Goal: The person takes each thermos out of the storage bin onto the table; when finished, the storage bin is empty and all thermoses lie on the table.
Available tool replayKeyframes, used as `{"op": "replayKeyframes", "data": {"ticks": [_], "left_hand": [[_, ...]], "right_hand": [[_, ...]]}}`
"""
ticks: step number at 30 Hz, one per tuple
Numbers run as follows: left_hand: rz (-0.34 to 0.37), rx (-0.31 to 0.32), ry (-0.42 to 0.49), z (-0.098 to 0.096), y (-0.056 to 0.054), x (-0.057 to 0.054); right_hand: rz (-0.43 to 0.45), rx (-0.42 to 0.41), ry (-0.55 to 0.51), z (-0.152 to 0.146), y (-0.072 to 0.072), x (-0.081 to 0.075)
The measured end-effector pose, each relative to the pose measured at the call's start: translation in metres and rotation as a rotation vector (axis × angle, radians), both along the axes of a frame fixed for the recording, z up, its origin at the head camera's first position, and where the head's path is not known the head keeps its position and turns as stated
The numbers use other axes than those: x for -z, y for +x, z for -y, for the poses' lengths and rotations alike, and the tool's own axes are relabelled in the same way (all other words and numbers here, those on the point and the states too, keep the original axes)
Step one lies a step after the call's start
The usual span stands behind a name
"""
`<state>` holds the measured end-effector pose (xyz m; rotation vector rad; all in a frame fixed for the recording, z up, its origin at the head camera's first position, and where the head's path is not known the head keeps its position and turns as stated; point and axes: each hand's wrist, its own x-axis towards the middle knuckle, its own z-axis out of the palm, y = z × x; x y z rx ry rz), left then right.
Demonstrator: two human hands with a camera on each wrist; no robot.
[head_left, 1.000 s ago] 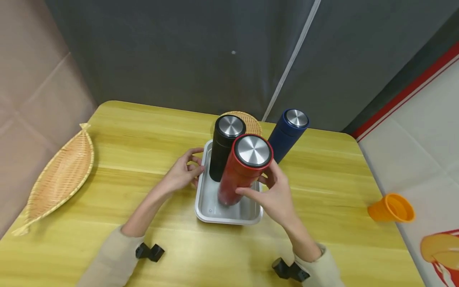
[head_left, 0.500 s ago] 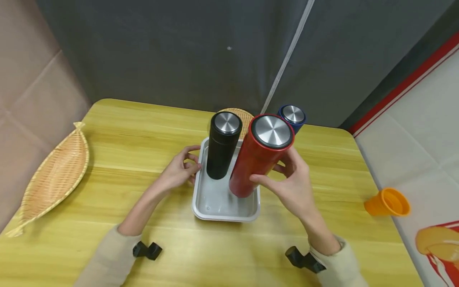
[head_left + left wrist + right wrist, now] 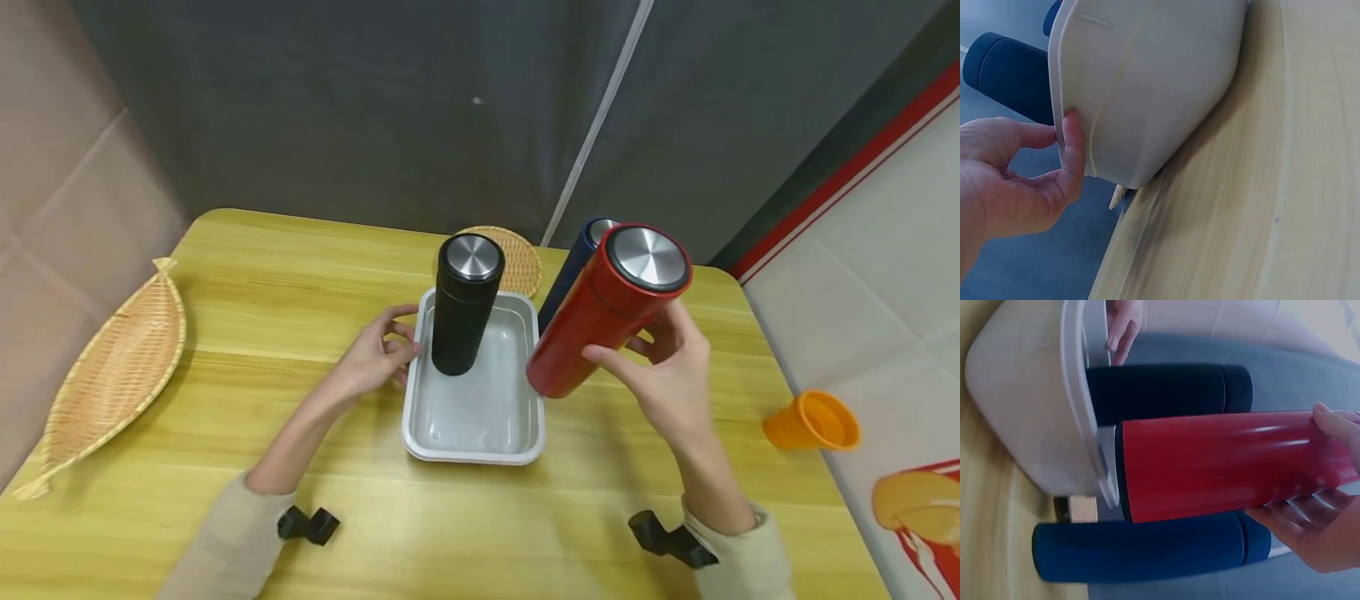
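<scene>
My right hand (image 3: 671, 379) grips a red thermos (image 3: 592, 321) with a silver-topped lid and holds it tilted over the right rim of a light grey rectangular tub (image 3: 480, 429). In the right wrist view, the red thermos (image 3: 1222, 465) has its base close to the tub's rim. My left hand (image 3: 378, 358) holds the tub's left side; the left wrist view shows thumb and finger pinching its rim (image 3: 1055, 81). A black thermos (image 3: 465, 325) stands inside the tub. Just behind the red one, partly hidden, a blue thermos (image 3: 1141, 547) stands on the table.
Behind the tub lies a round woven mat (image 3: 517, 262). A leaf-shaped wicker basket (image 3: 120, 367) is at the table's left edge, and an orange cup (image 3: 810, 421) at the right edge. A dark grey partition (image 3: 337, 108) rises along the back of the table.
My right hand has lifted the red thermos from inside the tub and carried it rightward past the rim, where it now covers part of the blue thermos. The left hand keeps its hold.
</scene>
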<state>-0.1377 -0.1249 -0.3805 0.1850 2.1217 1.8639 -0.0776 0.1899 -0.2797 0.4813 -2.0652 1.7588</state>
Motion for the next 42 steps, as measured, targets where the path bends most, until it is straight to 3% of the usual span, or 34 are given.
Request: {"op": "replayKeyframes", "data": {"ticks": [7,11,23,34,42], "left_hand": [[-0.008,0.004,0.007,0.001,-0.001,0.002],[-0.001,0.004,0.006,0.0,-0.001,0.001],[0.013,0.004,-0.004,0.0,0.0,0.002],[0.006,0.003,-0.011,-0.002,-0.003,-0.001],[0.008,0.003,-0.01,-0.001,-0.001,0.0]], "right_hand": [[-0.002,0.171,0.149,-0.014,-0.004,0.009],[0.018,0.234,0.183,-0.023,-0.004,0.015],[0.085,0.356,0.156,-0.045,-0.012,0.03],[0.22,0.464,0.083,-0.061,-0.047,0.053],[0.22,0.48,0.029,-0.05,-0.056,0.048]]}}
